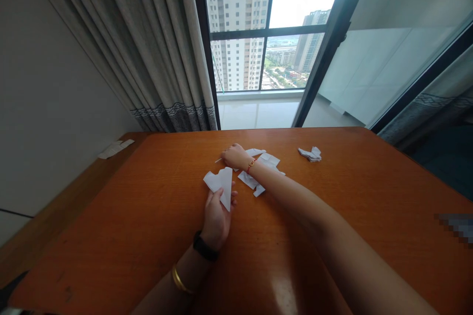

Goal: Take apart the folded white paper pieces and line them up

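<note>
My left hand (217, 219) grips torn white paper (221, 182), with the thumb across its front and the fingers behind. Farther out, my right hand (235, 156) is closed, palm down, just above the table. A thin piece of white paper (218, 160) pokes out from its fingertips, most of it hidden by the hand. Under and beside my right wrist lie several loose paper pieces (269, 159), partly covered by the forearm.
The brown wooden table (162, 216) spans the view. A small bunch of folded paper (312, 154) lies at the far right. More white paper (116, 148) rests on a ledge left of the table. Behind stand a grey curtain (166, 49) and a window.
</note>
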A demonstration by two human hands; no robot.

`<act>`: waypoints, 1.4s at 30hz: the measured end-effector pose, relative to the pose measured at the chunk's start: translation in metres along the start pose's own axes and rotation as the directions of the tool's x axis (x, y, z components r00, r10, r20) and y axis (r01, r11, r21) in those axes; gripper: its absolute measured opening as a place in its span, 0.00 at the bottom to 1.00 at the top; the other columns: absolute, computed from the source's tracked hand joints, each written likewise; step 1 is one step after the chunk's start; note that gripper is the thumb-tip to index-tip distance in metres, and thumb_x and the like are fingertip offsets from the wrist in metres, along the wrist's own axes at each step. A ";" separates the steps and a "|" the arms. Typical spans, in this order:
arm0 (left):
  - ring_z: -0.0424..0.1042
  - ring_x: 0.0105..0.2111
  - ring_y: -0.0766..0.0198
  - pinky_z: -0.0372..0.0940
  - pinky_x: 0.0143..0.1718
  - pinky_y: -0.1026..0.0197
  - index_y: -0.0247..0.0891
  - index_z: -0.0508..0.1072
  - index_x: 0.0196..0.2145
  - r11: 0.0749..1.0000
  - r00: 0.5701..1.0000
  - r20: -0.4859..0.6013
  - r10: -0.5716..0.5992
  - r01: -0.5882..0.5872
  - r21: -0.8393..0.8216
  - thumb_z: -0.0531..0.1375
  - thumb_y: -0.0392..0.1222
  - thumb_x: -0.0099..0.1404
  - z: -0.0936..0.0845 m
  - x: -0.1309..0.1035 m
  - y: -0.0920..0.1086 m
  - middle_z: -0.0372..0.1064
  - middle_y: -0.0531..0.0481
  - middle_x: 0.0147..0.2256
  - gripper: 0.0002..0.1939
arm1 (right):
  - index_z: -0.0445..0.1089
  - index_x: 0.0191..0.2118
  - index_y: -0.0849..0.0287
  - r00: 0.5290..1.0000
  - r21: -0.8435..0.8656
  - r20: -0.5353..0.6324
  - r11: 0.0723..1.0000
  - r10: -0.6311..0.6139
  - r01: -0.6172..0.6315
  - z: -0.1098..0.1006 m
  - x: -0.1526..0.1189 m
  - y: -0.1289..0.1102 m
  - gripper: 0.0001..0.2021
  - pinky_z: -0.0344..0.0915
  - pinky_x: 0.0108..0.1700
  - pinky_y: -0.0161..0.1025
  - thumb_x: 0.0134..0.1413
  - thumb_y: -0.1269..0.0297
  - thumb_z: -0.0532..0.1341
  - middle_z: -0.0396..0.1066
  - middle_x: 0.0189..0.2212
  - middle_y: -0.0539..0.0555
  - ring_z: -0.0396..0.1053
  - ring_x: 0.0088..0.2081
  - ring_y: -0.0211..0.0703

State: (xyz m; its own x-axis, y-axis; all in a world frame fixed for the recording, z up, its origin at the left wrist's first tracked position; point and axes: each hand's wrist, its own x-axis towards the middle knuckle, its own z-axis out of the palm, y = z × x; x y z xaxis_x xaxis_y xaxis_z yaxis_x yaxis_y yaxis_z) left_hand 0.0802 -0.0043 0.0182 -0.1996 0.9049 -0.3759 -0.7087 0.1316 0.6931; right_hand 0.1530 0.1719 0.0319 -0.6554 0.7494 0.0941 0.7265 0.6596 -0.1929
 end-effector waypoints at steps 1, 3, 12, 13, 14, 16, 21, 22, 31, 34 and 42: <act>0.72 0.27 0.65 0.64 0.26 0.65 0.38 0.65 0.53 1.000 1.000 0.001 -0.024 0.024 0.005 0.54 0.34 0.63 0.000 0.000 0.000 0.74 0.44 0.40 0.19 | 0.75 0.44 0.59 0.999 -0.009 -0.048 1.000 0.006 -0.007 -0.006 -0.008 0.000 0.12 0.54 0.52 0.46 0.60 0.68 0.56 0.72 0.46 0.62 0.64 0.50 0.52; 0.73 0.28 0.65 0.64 0.26 0.64 0.37 0.66 0.53 0.996 0.996 0.016 -0.085 0.085 0.013 0.54 0.35 0.64 -0.001 0.000 0.001 0.74 0.44 0.41 0.18 | 0.72 0.50 0.55 0.986 -0.022 -0.160 0.999 0.041 -0.045 -0.018 -0.032 0.002 0.16 0.52 0.55 0.49 0.63 0.68 0.52 0.65 0.54 0.60 0.58 0.54 0.53; 0.74 0.42 0.54 0.70 0.41 0.50 0.39 0.67 0.53 0.967 0.943 0.218 -0.254 0.250 0.047 0.56 0.34 0.64 0.005 -0.014 -0.002 0.73 0.43 0.45 0.19 | 0.73 0.48 0.47 0.871 0.064 -0.483 0.989 -0.086 0.133 -0.026 -0.176 -0.013 0.16 0.62 0.41 0.41 0.65 0.66 0.51 0.71 0.40 0.55 0.65 0.38 0.44; 0.74 0.41 0.55 0.70 0.41 0.50 0.40 0.67 0.52 0.968 0.940 0.231 -0.250 0.247 0.046 0.56 0.34 0.64 0.006 -0.016 -0.004 0.73 0.44 0.44 0.19 | 0.72 0.50 0.47 0.876 0.060 -0.473 0.989 -0.093 0.137 -0.023 -0.183 -0.018 0.16 0.62 0.43 0.42 0.66 0.67 0.50 0.71 0.43 0.55 0.65 0.40 0.44; 0.74 0.40 0.57 0.70 0.40 0.52 0.41 0.68 0.52 0.969 0.938 0.246 -0.246 0.244 0.041 0.56 0.34 0.63 0.007 -0.017 -0.006 0.74 0.46 0.43 0.19 | 0.71 0.52 0.48 0.883 0.045 -0.458 0.990 -0.101 0.137 -0.020 -0.187 -0.024 0.16 0.62 0.44 0.43 0.65 0.67 0.50 0.71 0.45 0.56 0.65 0.42 0.46; 0.74 0.38 0.59 0.70 0.36 0.57 0.41 0.69 0.51 0.968 0.932 0.263 -0.248 0.251 0.022 0.56 0.34 0.64 0.007 -0.018 -0.011 0.74 0.47 0.42 0.18 | 0.68 0.55 0.50 0.899 -0.013 -0.422 0.992 -0.119 0.126 -0.012 -0.191 -0.035 0.17 0.62 0.46 0.46 0.64 0.67 0.52 0.69 0.49 0.58 0.64 0.45 0.49; 0.74 0.39 0.58 0.69 0.35 0.61 0.34 0.72 0.49 0.954 0.916 0.291 -0.276 0.298 -0.035 0.51 0.42 0.68 0.007 -0.016 -0.018 0.74 0.44 0.42 0.16 | 0.64 0.58 0.57 0.927 -0.091 -0.353 0.991 -0.126 0.100 0.004 -0.192 -0.056 0.20 0.61 0.47 0.52 0.61 0.67 0.55 0.68 0.51 0.62 0.62 0.48 0.55; 0.73 0.42 0.57 0.69 0.39 0.59 0.33 0.72 0.49 0.959 0.919 0.298 -0.257 0.281 -0.042 0.52 0.42 0.68 0.007 -0.016 -0.018 0.74 0.43 0.42 0.16 | 0.65 0.58 0.57 0.930 -0.075 -0.343 0.990 -0.134 0.115 0.004 -0.193 -0.058 0.20 0.60 0.48 0.53 0.60 0.67 0.55 0.68 0.51 0.61 0.62 0.48 0.56; 0.68 0.51 0.53 0.61 0.53 0.55 0.36 0.72 0.48 0.997 0.914 0.400 -0.071 0.057 0.048 0.62 0.41 0.63 0.005 -0.020 -0.019 0.72 0.42 0.47 0.16 | 0.63 0.45 0.58 0.874 0.782 -0.168 0.602 0.455 -0.163 0.003 -0.188 -0.049 0.15 0.66 0.32 0.40 0.56 0.55 0.60 0.68 0.34 0.54 0.66 0.30 0.42; 0.70 0.47 0.55 0.62 0.48 0.61 0.35 0.76 0.41 0.972 0.918 0.396 -0.017 -0.078 0.221 0.66 0.36 0.57 -0.002 -0.011 -0.017 0.74 0.43 0.42 0.12 | 0.63 0.34 0.57 0.899 0.773 -0.117 0.607 0.421 -0.184 0.004 -0.192 -0.042 0.09 0.62 0.30 0.37 0.60 0.57 0.56 0.66 0.26 0.50 0.64 0.27 0.40; 0.68 0.25 0.63 0.62 0.27 0.64 0.37 0.75 0.33 0.588 0.882 0.470 0.023 -0.393 0.707 0.63 0.40 0.59 -0.023 0.008 -0.022 0.72 0.50 0.26 0.05 | 0.66 0.38 0.58 0.933 0.653 -0.174 0.746 0.316 -0.130 0.018 -0.206 -0.031 0.03 0.63 0.43 0.41 0.60 0.69 0.55 0.72 0.38 0.55 0.68 0.39 0.44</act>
State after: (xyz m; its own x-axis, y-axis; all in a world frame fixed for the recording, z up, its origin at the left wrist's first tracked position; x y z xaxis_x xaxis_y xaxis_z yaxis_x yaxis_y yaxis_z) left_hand 0.0787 -0.0092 -0.0138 0.1257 0.9917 -0.0261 0.1407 0.0082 0.9900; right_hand 0.2617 -0.0041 0.0011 -0.3459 0.9173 0.1971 0.4923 0.3562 -0.7942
